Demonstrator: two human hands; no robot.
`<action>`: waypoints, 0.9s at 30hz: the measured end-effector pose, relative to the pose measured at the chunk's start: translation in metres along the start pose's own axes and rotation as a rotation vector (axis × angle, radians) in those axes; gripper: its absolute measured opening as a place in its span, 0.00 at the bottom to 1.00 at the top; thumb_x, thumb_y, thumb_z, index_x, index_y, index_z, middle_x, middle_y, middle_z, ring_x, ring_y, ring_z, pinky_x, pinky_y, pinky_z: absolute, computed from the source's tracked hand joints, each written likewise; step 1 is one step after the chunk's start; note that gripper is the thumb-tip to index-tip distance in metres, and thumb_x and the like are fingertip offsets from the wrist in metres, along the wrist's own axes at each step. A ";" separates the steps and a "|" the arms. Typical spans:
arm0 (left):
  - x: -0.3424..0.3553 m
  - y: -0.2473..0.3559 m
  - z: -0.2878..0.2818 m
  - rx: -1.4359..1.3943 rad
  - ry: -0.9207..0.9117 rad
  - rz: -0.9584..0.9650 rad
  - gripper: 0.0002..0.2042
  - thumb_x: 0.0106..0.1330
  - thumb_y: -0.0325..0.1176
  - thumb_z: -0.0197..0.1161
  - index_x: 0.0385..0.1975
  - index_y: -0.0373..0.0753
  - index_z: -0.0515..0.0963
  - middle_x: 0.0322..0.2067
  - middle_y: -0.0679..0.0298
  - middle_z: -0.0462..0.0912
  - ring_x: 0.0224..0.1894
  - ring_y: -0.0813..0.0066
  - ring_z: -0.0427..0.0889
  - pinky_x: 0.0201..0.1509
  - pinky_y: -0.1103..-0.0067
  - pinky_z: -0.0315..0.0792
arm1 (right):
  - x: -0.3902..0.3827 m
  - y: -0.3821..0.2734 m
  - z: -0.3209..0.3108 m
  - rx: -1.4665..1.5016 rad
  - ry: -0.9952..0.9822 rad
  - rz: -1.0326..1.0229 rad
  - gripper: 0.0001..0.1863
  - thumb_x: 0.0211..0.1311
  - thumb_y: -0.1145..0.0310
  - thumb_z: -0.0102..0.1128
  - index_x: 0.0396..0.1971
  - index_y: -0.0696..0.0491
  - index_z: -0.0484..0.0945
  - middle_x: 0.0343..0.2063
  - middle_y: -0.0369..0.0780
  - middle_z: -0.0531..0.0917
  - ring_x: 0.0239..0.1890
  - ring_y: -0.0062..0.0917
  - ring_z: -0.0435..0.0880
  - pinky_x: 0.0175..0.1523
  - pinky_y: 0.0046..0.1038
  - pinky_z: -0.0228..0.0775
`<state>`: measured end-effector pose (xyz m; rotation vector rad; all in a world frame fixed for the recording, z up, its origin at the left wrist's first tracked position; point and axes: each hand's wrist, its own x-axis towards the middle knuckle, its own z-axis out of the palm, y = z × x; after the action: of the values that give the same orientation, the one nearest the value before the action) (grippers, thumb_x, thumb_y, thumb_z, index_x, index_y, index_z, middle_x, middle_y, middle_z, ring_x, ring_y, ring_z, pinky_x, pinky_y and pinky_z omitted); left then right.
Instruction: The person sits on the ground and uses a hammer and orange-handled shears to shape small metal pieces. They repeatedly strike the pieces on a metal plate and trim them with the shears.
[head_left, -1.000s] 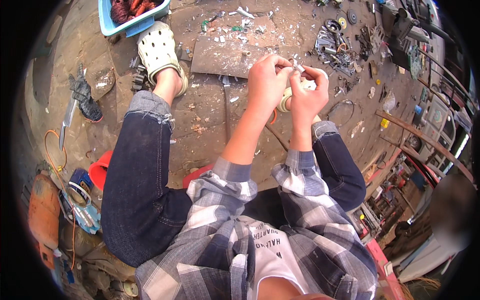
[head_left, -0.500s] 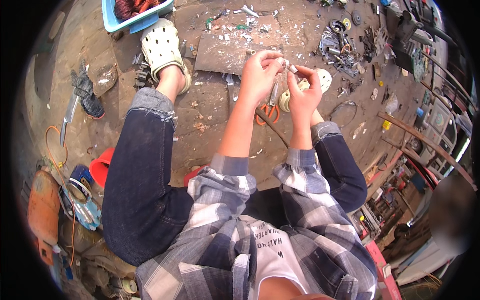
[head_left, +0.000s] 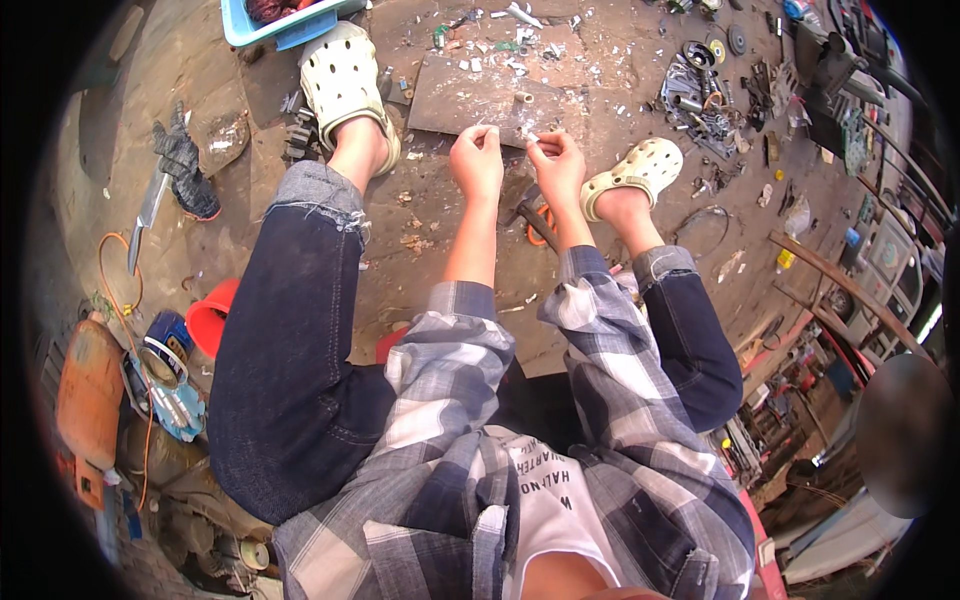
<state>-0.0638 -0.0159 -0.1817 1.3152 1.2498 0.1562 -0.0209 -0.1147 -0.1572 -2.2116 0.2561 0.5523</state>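
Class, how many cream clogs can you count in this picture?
2. One clog is on the person's left foot; the other clog is on the right foot. No others show.

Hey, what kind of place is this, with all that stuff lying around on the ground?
It looks like a workshop or scrap-repair yard, judging by the loose metal parts strewn over the dirty ground, the hammer between the feet and the rusty orange cylinder at the left.

At twelve o'clock, the person's bare left hand (head_left: pixel 475 163) joins thumb to finger; near it, the bare right hand (head_left: pixel 559 164) pinches a tiny whitish piece (head_left: pixel 532 139).
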 end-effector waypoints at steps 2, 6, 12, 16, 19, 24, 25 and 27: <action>0.001 -0.011 0.003 0.095 -0.168 -0.112 0.09 0.60 0.31 0.65 0.34 0.31 0.82 0.26 0.63 0.84 0.27 0.83 0.78 0.34 0.81 0.72 | -0.003 -0.005 -0.001 -0.045 0.004 -0.085 0.10 0.51 0.72 0.66 0.34 0.58 0.79 0.28 0.39 0.84 0.33 0.22 0.83 0.39 0.24 0.74; -0.009 0.001 0.011 -0.232 -0.277 -0.215 0.08 0.61 0.29 0.65 0.35 0.30 0.82 0.28 0.65 0.84 0.28 0.83 0.78 0.32 0.84 0.71 | -0.006 -0.003 -0.007 -0.306 0.068 -0.403 0.10 0.51 0.70 0.67 0.33 0.56 0.80 0.28 0.39 0.84 0.34 0.22 0.82 0.37 0.25 0.73; -0.020 0.014 0.017 -0.366 -0.102 -0.154 0.07 0.58 0.24 0.67 0.34 0.29 0.81 0.32 0.65 0.82 0.32 0.81 0.79 0.37 0.84 0.73 | -0.012 -0.010 -0.008 -0.082 0.074 0.167 0.10 0.51 0.68 0.68 0.28 0.59 0.81 0.28 0.40 0.85 0.30 0.21 0.82 0.37 0.22 0.71; -0.008 0.025 0.014 -0.268 0.006 0.044 0.06 0.57 0.24 0.68 0.33 0.31 0.82 0.34 0.65 0.80 0.34 0.81 0.79 0.39 0.83 0.74 | -0.008 0.022 -0.018 0.348 0.110 0.315 0.11 0.55 0.68 0.68 0.29 0.61 0.80 0.28 0.39 0.84 0.30 0.17 0.80 0.40 0.19 0.70; 0.010 0.028 0.006 -0.035 0.094 0.209 0.05 0.54 0.25 0.68 0.29 0.34 0.81 0.32 0.64 0.77 0.30 0.78 0.78 0.37 0.81 0.73 | -0.015 0.023 -0.019 0.291 0.081 0.228 0.11 0.54 0.68 0.68 0.31 0.60 0.79 0.28 0.38 0.84 0.31 0.18 0.81 0.40 0.20 0.71; 0.028 0.014 -0.007 0.372 0.157 0.364 0.09 0.50 0.25 0.69 0.29 0.38 0.76 0.30 0.63 0.76 0.37 0.65 0.77 0.45 0.71 0.70 | -0.004 0.008 0.001 -0.152 0.082 -0.003 0.13 0.47 0.66 0.71 0.31 0.56 0.79 0.24 0.37 0.84 0.33 0.24 0.81 0.41 0.26 0.71; 0.026 0.012 -0.010 0.425 0.091 0.335 0.11 0.50 0.26 0.70 0.32 0.39 0.76 0.34 0.61 0.74 0.44 0.60 0.73 0.49 0.68 0.68 | -0.002 0.004 0.003 -0.257 0.098 -0.061 0.13 0.47 0.66 0.71 0.31 0.56 0.79 0.24 0.37 0.84 0.34 0.27 0.80 0.42 0.29 0.71; 0.019 0.013 -0.009 0.412 0.218 0.416 0.12 0.50 0.28 0.70 0.33 0.39 0.75 0.38 0.60 0.72 0.45 0.59 0.71 0.50 0.68 0.67 | 0.001 0.001 0.007 -0.332 0.074 -0.078 0.13 0.47 0.65 0.71 0.30 0.55 0.79 0.25 0.38 0.84 0.36 0.33 0.78 0.44 0.34 0.70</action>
<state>-0.0562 0.0073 -0.1809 1.9535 1.2134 0.3575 -0.0223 -0.1099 -0.1621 -2.5548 0.1223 0.4986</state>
